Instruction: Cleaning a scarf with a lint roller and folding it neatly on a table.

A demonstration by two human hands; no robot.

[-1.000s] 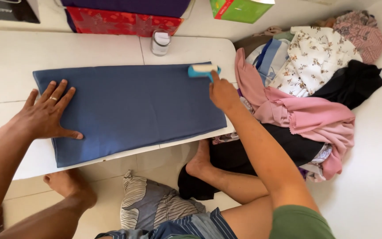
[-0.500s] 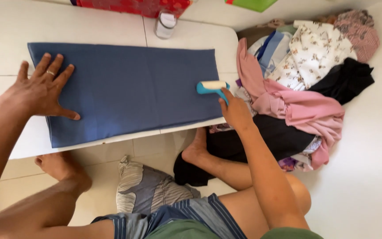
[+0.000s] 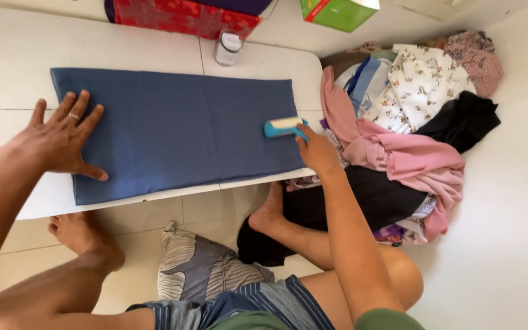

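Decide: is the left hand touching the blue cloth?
Touching: the head view shows the left hand pressed flat, fingers spread, on the blue cloth.

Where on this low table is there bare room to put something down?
Bare white table runs behind the blue cloth, left of the small jar. A narrower strip lies along the near edge, under the left hand. The right end is crowded: lint roller, right hand, clothes pile.
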